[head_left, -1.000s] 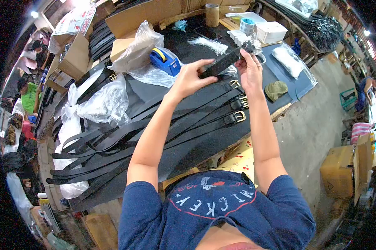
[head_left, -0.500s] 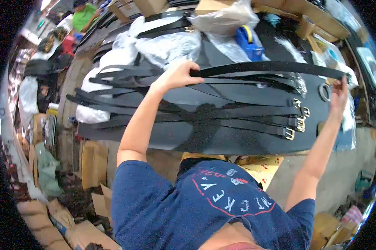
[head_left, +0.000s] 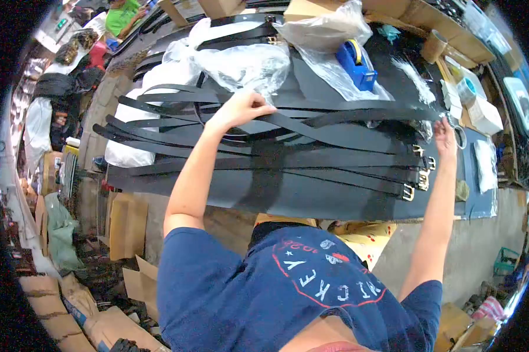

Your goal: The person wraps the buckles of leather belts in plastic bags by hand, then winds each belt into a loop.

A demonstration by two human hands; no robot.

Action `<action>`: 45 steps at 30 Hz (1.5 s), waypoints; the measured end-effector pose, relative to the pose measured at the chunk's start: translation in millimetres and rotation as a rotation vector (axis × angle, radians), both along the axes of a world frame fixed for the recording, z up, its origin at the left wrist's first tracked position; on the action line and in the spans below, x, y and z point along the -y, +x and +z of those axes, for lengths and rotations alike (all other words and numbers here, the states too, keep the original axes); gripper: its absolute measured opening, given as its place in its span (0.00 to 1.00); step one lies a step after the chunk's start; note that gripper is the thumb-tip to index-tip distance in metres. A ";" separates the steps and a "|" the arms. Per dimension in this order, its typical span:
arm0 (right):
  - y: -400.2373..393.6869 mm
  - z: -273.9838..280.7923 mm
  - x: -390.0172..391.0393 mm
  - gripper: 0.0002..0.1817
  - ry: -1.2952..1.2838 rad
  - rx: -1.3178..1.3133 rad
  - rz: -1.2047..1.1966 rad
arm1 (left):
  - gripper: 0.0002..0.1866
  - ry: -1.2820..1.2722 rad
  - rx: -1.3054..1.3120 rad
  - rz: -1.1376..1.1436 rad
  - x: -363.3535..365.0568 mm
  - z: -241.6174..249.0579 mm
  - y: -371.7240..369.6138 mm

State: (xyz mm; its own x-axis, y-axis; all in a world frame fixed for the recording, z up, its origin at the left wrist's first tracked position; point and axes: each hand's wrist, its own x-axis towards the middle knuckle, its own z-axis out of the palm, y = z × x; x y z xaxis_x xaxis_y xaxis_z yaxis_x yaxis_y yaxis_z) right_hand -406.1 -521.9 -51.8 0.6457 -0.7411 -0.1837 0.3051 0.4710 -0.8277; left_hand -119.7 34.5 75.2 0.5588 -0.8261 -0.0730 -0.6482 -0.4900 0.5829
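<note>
A black belt (head_left: 373,114) runs above the table between my two hands, slack and curving downward. The thumb and fingers of my left hand (head_left: 244,110) are pinched together on a black strap, near the middle of the pile. My right hand (head_left: 445,138) grips the belt at its right end; what lies under those fingertips is hard to make out. Below, several black belts (head_left: 334,163) lie side by side, their gold-coloured buckles (head_left: 409,192) toward the right and their tips fanned out to the left.
Clear plastic bags (head_left: 249,64) and a blue tape dispenser (head_left: 356,66) lie along the far side of the dark table (head_left: 235,199). Tape rolls (head_left: 466,91) and a white box (head_left: 485,116) sit at the right. Cardboard boxes (head_left: 128,226) stand on the floor. A person in green (head_left: 123,16) is at the far left.
My right hand has come left, closer to my left hand. The belt, stretched nearly straight before, now sags. My left hand has stayed in almost the same place, slightly lower.
</note>
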 end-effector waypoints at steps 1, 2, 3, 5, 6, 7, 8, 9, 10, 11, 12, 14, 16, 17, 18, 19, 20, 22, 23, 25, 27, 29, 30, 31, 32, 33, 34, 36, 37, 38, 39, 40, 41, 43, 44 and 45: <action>6.9 -8.1 -7.7 0.12 0.017 0.035 0.014 | 0.16 -0.018 0.025 -0.014 -3.6 -4.9 2.3; 16.0 -10.2 -18.5 0.13 0.043 -0.015 -0.008 | 0.16 -0.073 0.036 -0.034 -5.8 -5.0 -1.7; 26.0 -11.1 -29.6 0.14 0.071 -0.066 -0.032 | 0.15 -0.129 0.043 -0.053 -8.4 -5.9 -7.5; 38.3 -19.1 -40.5 0.17 0.076 -0.027 0.024 | 0.13 -0.130 0.071 -0.090 -14.2 -15.9 -7.8; 36.4 -10.2 -41.1 0.17 0.081 -0.137 0.086 | 0.12 -0.078 0.042 -0.038 -15.6 -19.3 -9.8; 38.3 -2.3 -37.8 0.17 0.085 -0.236 0.160 | 0.12 -0.078 0.039 -0.052 -11.5 -21.6 -11.9; 37.7 -3.1 -31.4 0.20 0.082 -0.195 0.215 | 0.12 -0.045 0.024 -0.056 -13.3 -22.3 -12.2; 32.3 22.6 -54.9 0.22 -0.075 -0.352 0.155 | 0.12 -0.011 0.014 -0.052 -17.5 -21.9 -11.3; 27.7 44.8 -65.3 0.24 -0.240 -0.574 0.108 | 0.11 -0.006 0.045 0.013 -17.8 -23.4 -12.6; 25.3 58.5 -72.1 0.26 -0.411 -0.796 0.055 | 0.11 -0.007 0.049 0.025 -18.4 -24.0 -11.3; 19.2 59.5 -67.8 0.29 -0.559 -0.871 0.029 | 0.11 -0.060 0.135 0.106 -17.9 -25.0 -8.2; 9.3 65.9 -70.0 0.27 -0.774 -0.894 0.019 | 0.08 -0.202 0.257 0.289 -17.4 -39.0 3.5; 1.2 81.1 -89.7 0.26 -0.797 -0.851 0.041 | 0.16 -0.070 0.267 0.453 -18.1 -64.3 27.9; -0.4 88.7 -103.3 0.23 -0.833 -0.794 0.049 | 0.21 -0.022 0.307 0.515 -18.9 -75.4 36.8; -1.8 94.8 -116.0 0.20 -0.869 -0.735 0.053 | 0.21 -0.025 0.313 0.517 -14.1 -73.6 34.5; -4.3 98.2 -127.7 0.20 -0.871 -0.728 0.050 | 0.23 -0.012 0.445 0.598 -4.9 -71.5 28.1; -7.3 100.5 -139.2 0.17 -0.886 -0.657 0.050 | 0.26 0.003 0.575 0.678 -0.1 -70.1 25.3; -13.3 108.6 -162.1 0.13 -0.877 -0.588 0.062 | 0.25 -0.042 0.569 0.600 -2.5 -78.5 35.3; -16.6 107.4 -167.1 0.13 -0.877 -0.585 0.061 | 0.25 -0.085 0.559 0.519 -4.4 -84.5 42.7; -22.6 103.9 -174.4 0.12 -0.846 -0.530 0.064 | 0.20 -0.087 0.553 0.440 -7.3 -85.0 53.3; -27.3 105.7 -181.0 0.11 -0.840 -0.545 0.053 | 0.14 -0.120 0.501 0.432 -7.1 -79.3 56.6; -31.9 106.8 -186.5 0.10 -0.848 -0.490 0.015 | 0.11 -0.224 0.591 0.458 -7.1 -65.7 52.7; -33.5 110.8 -192.2 0.10 -0.842 -0.520 -0.012 | 0.09 -0.324 0.670 0.483 -6.6 -57.0 49.0; -34.2 111.4 -197.6 0.10 -0.846 -0.513 -0.018 | 0.09 -0.407 0.686 0.484 -5.6 -47.5 48.4; -33.9 111.2 -202.6 0.11 -0.838 -0.463 -0.052 | 0.10 -0.487 0.523 0.507 -3.3 -38.3 45.0; -30.8 111.1 -208.0 0.11 -0.829 -0.414 -0.085 | 0.12 -0.562 0.357 0.524 0.1 -24.0 34.2; -24.7 111.1 -217.3 0.12 -0.814 -0.358 -0.072 | 0.14 -0.686 -0.172 0.568 7.0 -9.3 18.1; -6.6 125.4 -251.3 0.14 -0.808 -0.388 0.006 | 0.15 -0.731 -0.511 0.405 20.1 10.5 -11.0; 3.7 121.1 -261.6 0.15 -0.746 -0.345 0.098 | 0.15 -0.747 -0.849 0.238 29.6 14.1 -24.6; 14.3 118.3 -272.9 0.16 -0.711 -0.299 0.211 | 0.16 -0.730 -0.902 0.181 41.0 12.9 -38.2; 25.9 119.7 -288.8 0.17 -0.633 -0.191 0.278 | 0.16 -0.706 -0.959 0.121 52.5 10.6 -52.1; 35.6 122.0 -300.6 0.17 -0.548 -0.106 0.321 | 0.16 -0.667 -0.988 0.102 63.4 9.7 -64.7; 41.3 125.0 -308.7 0.21 -0.516 -0.080 0.367 | 0.16 -0.657 -0.988 0.080 72.6 6.4 -76.1; 52.7 118.4 -316.0 0.14 -0.520 -0.098 0.279 | 0.15 -0.617 -0.940 0.089 89.7 2.8 -98.0; 53.5 115.0 -319.5 0.09 -0.495 -0.048 0.204 | 0.13 -0.659 -0.914 0.096 96.7 1.4 -109.1; 54.5 109.8 -320.6 0.07 -0.525 -0.050 0.150 | 0.12 -0.690 -0.861 0.118 102.4 -6.9 -115.1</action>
